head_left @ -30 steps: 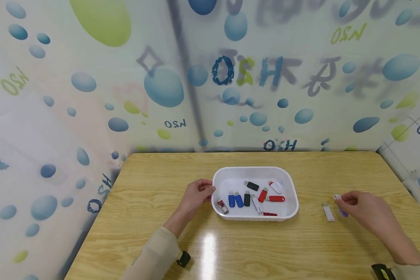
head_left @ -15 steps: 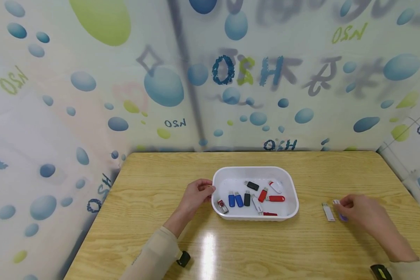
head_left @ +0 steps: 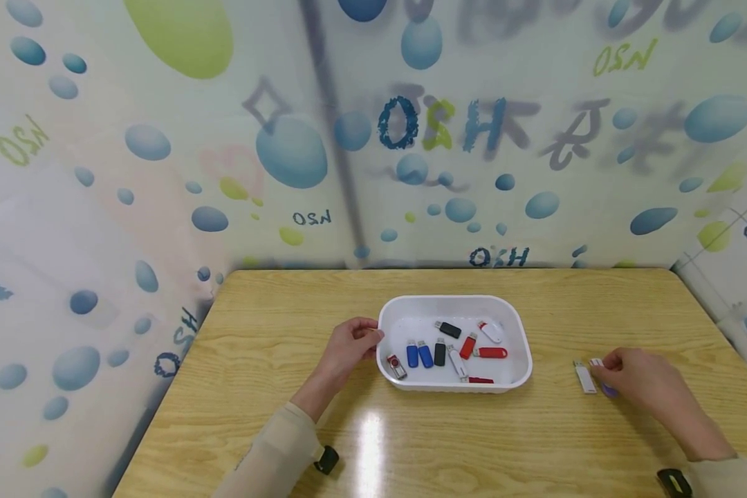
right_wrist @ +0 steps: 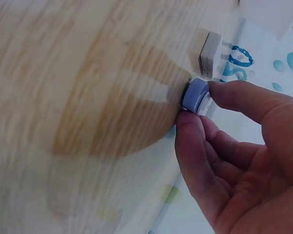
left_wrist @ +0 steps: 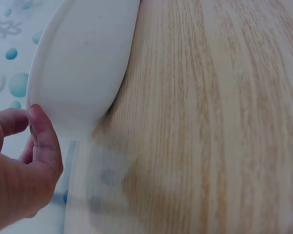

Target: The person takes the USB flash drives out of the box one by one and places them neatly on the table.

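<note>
My left hand [head_left: 347, 347] pinches the left rim of a white plastic tub [head_left: 454, 389] between thumb and fingers. The left wrist view shows the tub's outer wall [left_wrist: 88, 58] close up at those fingertips. Over on the right, my right hand [head_left: 650, 387] pinches a purple-and-white USB stick [head_left: 609, 391] by its sides, low at the tabletop. Its rounded purple end [right_wrist: 195, 95] faces the camera in the right wrist view; the fingers partly cover the rest. Just left of it, a white USB stick [head_left: 584, 377] lies on the table, roughly parallel.
Inside the tub lie several USB sticks, among them blue [head_left: 425, 355], black [head_left: 440, 353], red [head_left: 491, 353] and white [head_left: 457, 362] ones. A red-and-silver stick [head_left: 396, 367] is near its left wall. The wooden table [head_left: 286, 297] meets a patterned backdrop [head_left: 274, 242] behind.
My right hand has lowered the purple-and-white stick and shifted it slightly left, closer to the white stick. My left hand stays on the tub's rim.
</note>
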The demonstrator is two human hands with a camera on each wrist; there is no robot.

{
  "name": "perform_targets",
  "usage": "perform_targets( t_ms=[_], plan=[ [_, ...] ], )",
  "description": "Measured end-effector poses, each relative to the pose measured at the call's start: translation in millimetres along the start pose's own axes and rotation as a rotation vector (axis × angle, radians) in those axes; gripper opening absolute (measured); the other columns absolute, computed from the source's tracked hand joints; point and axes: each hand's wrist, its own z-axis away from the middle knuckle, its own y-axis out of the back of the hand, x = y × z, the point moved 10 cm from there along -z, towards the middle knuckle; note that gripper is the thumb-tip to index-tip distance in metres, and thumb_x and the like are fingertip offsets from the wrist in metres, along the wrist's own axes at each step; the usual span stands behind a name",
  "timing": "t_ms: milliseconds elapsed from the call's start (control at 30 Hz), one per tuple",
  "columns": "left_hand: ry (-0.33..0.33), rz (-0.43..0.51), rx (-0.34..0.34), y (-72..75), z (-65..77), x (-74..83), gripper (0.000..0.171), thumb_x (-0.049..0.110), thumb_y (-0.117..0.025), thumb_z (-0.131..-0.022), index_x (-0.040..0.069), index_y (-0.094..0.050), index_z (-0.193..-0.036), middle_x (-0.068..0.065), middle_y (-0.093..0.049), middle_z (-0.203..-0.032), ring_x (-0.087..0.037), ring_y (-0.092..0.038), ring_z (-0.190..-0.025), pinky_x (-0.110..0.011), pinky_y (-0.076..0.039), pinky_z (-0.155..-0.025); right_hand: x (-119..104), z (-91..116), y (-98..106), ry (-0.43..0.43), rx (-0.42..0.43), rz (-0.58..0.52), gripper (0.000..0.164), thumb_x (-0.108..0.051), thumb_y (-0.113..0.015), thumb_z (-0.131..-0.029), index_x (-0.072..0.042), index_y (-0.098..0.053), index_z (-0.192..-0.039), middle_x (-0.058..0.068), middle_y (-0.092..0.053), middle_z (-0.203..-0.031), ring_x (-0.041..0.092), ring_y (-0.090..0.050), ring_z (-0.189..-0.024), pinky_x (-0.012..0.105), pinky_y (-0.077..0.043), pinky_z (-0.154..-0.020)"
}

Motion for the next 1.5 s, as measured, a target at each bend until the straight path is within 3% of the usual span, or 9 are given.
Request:
perform_targets(
  t_ms=[333,667,800,933,1000,1200,1333,1500],
  plan=[
    [0.005,0.005,-0.019,-1.0,-0.2,1.4,0.033,0.012,-0.065,-0.091,-0.006,-0.059,-0.118,-0.018,-0.064,-0.098,-0.016,-0.059,-0.076,-0.035,-0.056,-0.075,0.2,-0.8,-2.6,-0.013,-0.011,-0.003,0.039,-0.044,-0.062,-0.089,-0.005,-0.066,-0.087,0.002,-0.061,-0.077,0.018,-0.05,-0.066,0.033,-0.04,-0.055],
    [0.02,-0.025,-0.026,-3.9,20.6,28.3,0.03,0.005,-0.06,-0.092,-0.011,-0.057,-0.117,-0.027,-0.062,-0.104,-0.021,-0.06,-0.079,-0.042,-0.054,-0.082,0.2,1.7,-0.1,0.009,0.034,0.004,0.049,-0.046,-0.06,-0.09,0.003,-0.068,-0.092,0.009,-0.067,-0.083,0.021,-0.058,-0.069,0.042,-0.049,-0.057],
    [0.017,-0.024,-0.026,-3.9,14.5,20.7,0.03,0.007,-0.061,-0.092,-0.009,-0.058,-0.118,-0.026,-0.062,-0.104,-0.022,-0.06,-0.081,-0.039,-0.055,-0.079,1.3,4.2,-0.9,0.003,0.035,-0.001,0.051,-0.049,-0.057,-0.091,0.002,-0.068,-0.091,0.008,-0.066,-0.08,0.021,-0.057,-0.067,0.04,-0.047,-0.056],
    [0.015,-0.01,-0.024,-3.1,3.2,5.4,0.032,0.011,-0.064,-0.091,-0.006,-0.059,-0.118,-0.018,-0.064,-0.1,-0.021,-0.06,-0.081,-0.037,-0.056,-0.077,1.8,9.0,1.3,-0.014,0.073,0.0,0.041,-0.044,-0.054,-0.094,-0.008,-0.062,-0.076,-0.001,-0.053,-0.063,0.016,-0.045,-0.057,0.031,-0.034,-0.048],
    [0.016,-0.008,-0.018,-2.2,0.1,0.4,0.032,0.013,-0.065,-0.091,-0.004,-0.06,-0.118,-0.017,-0.064,-0.099,-0.02,-0.06,-0.08,-0.035,-0.056,-0.076,0.3,10.8,5.7,-0.005,0.112,0.001,0.039,-0.04,-0.054,-0.095,-0.006,-0.061,-0.076,-0.002,-0.05,-0.061,0.015,-0.042,-0.055,0.029,-0.031,-0.047],
    [0.001,-0.001,-0.01,-0.9,-1.2,-2.4,0.031,0.012,-0.065,-0.09,-0.005,-0.06,-0.116,-0.021,-0.064,-0.101,-0.018,-0.06,-0.077,-0.032,-0.056,-0.073,-15.8,15.9,26.1,0.077,0.244,0.024,0.045,-0.033,-0.059,-0.093,0.011,-0.065,-0.101,0.011,-0.066,-0.078,0.022,-0.058,-0.062,0.041,-0.049,-0.052],
    [-0.012,0.012,-0.011,-0.8,-0.4,-1.6,0.03,0.01,-0.065,-0.09,-0.006,-0.06,-0.115,-0.023,-0.064,-0.101,-0.017,-0.06,-0.076,-0.031,-0.056,-0.071,-32.7,19.8,36.2,0.103,0.274,0.016,0.049,-0.038,-0.057,-0.095,0.01,-0.064,-0.105,0.019,-0.069,-0.087,0.031,-0.064,-0.072,0.046,-0.051,-0.055],
    [-0.011,0.017,-0.012,-0.8,0.5,-1.6,0.03,0.01,-0.065,-0.09,-0.006,-0.06,-0.115,-0.023,-0.064,-0.1,-0.016,-0.06,-0.075,-0.03,-0.055,-0.071,-59.7,27.5,47.4,0.135,0.308,0.021,0.057,-0.049,-0.054,-0.094,0.004,-0.065,-0.112,0.02,-0.069,-0.099,0.034,-0.065,-0.081,0.044,-0.052,-0.056]
  ],
)
